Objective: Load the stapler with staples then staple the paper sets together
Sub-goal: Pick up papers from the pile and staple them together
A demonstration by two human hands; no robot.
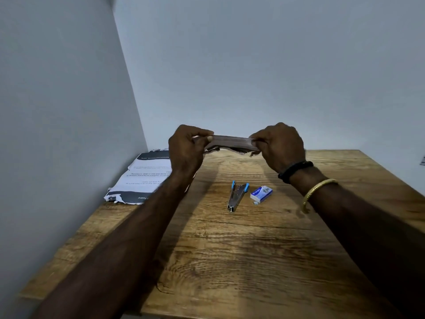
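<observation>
My left hand and my right hand are raised above the table's far edge. Between them they pinch a brownish strip, one hand at each end; what the strip is I cannot tell. Below them a metal stapler with blue tips lies on the wooden table. Just right of the stapler lies a small white and blue staple box. A stack of printed paper sheets lies at the table's far left corner, partly hidden by my left forearm.
Grey walls close the table in on the left and at the back. A black band and a gold bangle sit on my right wrist. Bare wood spreads across the table's near half.
</observation>
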